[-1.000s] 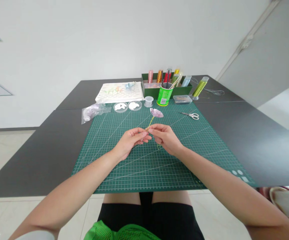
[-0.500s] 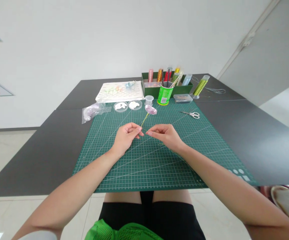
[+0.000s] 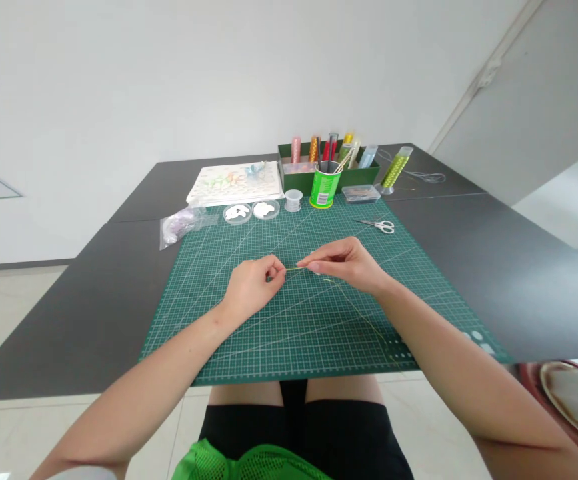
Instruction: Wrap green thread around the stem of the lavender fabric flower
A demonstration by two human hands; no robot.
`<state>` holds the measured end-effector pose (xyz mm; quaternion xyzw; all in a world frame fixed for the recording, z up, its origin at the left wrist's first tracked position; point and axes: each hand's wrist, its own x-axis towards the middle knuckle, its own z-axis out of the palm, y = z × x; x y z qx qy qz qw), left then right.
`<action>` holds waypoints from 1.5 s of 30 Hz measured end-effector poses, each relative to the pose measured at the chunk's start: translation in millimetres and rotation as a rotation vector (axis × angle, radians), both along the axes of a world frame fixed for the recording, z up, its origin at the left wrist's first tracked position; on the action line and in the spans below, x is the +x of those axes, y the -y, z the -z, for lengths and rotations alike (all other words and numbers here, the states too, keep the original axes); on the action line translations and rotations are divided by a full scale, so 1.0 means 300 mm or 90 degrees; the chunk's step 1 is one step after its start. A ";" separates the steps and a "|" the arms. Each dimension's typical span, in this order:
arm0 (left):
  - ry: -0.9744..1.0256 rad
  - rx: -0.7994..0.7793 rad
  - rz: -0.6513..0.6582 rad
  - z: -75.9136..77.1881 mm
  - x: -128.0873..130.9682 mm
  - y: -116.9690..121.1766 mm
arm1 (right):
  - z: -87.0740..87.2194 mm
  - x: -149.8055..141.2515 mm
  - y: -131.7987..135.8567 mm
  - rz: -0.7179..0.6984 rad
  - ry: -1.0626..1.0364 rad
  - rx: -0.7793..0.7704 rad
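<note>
My left hand [image 3: 253,285] and my right hand [image 3: 345,261] hover close together over the middle of the green cutting mat [image 3: 249,340]. Each pinches one end of a short stretch of thin yellow-green wire [image 3: 296,269] held level between the fingertips. From my right hand the wire trails down and to the right across the mat [image 3: 363,319]. I cannot see any flower head on the wire.
Along the mat's far edge stand two shallow clear dishes [image 3: 237,213], a small clear pot [image 3: 293,200], a green can [image 3: 323,188] and scissors [image 3: 381,226]. Behind are a green box of tubes [image 3: 363,175], patterned sheets [image 3: 233,181] and a plastic bag [image 3: 181,223].
The purple flower head that stood up from my left fingers is gone from view. My right hand has drawn away to the right, leaving wire stretched between both hands.
</note>
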<state>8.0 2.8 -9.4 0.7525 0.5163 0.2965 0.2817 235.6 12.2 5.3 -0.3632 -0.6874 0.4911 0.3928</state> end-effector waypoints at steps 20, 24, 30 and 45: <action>0.142 -0.125 0.215 -0.029 0.012 0.043 | 0.054 0.004 -0.070 0.051 -0.003 -0.006; 0.231 -0.145 0.235 -0.029 0.006 0.038 | 0.062 0.013 -0.087 0.024 0.047 -0.003; 0.217 -0.002 0.169 -0.022 -0.010 0.030 | 0.100 0.025 -0.105 -0.093 0.116 -0.039; 0.491 -0.196 0.074 0.014 0.019 0.004 | 0.130 -0.067 -0.051 -0.194 0.113 -0.059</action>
